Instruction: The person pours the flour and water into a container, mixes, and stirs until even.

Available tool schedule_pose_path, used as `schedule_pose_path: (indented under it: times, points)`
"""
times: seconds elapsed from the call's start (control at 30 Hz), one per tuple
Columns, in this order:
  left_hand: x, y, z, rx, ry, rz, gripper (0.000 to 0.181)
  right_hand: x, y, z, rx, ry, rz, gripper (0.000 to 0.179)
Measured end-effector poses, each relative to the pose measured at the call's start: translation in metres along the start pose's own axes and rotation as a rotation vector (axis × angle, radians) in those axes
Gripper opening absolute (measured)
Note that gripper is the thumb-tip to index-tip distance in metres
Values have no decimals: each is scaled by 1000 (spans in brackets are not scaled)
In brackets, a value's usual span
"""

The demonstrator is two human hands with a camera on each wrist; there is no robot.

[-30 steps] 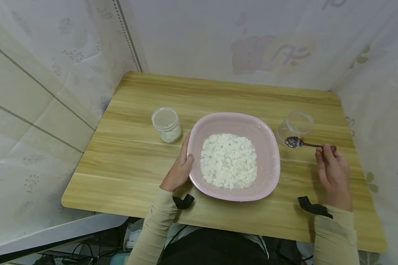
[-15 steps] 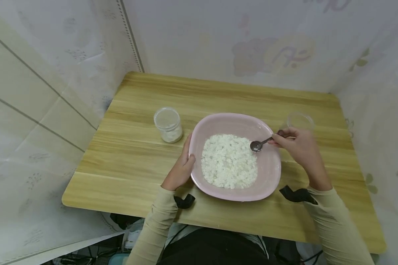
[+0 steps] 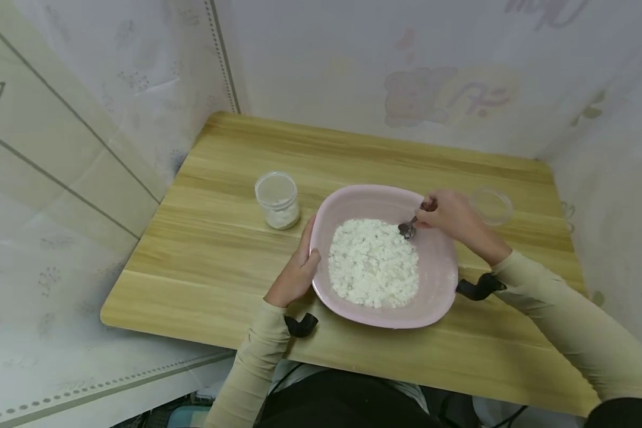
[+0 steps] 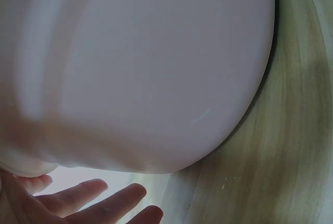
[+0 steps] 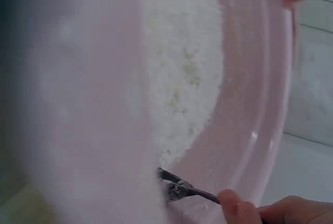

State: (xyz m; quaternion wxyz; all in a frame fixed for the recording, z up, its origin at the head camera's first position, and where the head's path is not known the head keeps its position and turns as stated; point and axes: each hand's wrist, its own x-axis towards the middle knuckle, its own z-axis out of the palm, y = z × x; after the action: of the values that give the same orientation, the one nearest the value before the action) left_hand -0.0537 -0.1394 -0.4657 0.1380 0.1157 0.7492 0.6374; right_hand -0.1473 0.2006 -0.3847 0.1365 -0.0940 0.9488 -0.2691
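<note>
A pink plastic basin [image 3: 438,279] holds a lumpy white floury mass [image 3: 374,261]. At its left side my left hand [image 3: 295,270] grips the rim, the thumb at the edge and the fingers along the outer wall. Those fingers [image 4: 112,203] show below the basin's outside in the left wrist view. My right hand [image 3: 449,217] reaches over the right rim and pinches a small dark metal spoon [image 3: 407,230] by its handle. The spoon's bowl, with white bits on it, is at the upper right edge of the white mass; the right wrist view shows the spoon [image 5: 179,190] low inside the basin.
Left of the basin stands a clear jar [image 3: 279,205] with white powder in it. A clear cup [image 3: 492,206] is behind the right hand, partly hidden by it. Everything rests on a wooden table [image 3: 192,279], with patterned sheets hanging around it.
My right hand has carried the spoon left, from beside the clear cup over the rim into the basin. My left hand keeps its hold on the basin.
</note>
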Motion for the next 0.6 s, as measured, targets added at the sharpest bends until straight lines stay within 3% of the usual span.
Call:
schedule_pose_path:
  times: [0.3,0.47,0.6]
  points:
    - [0,3,2,-4,6,-10,74,35,-17,7,119,-119,-7,20]
    - [0,3,2,-2,8,-19,75,47,-37,16,95,-120,-81,26]
    - [-2,4,1,6,18,-20,74,49,-57,29,213,-185,-139,23]
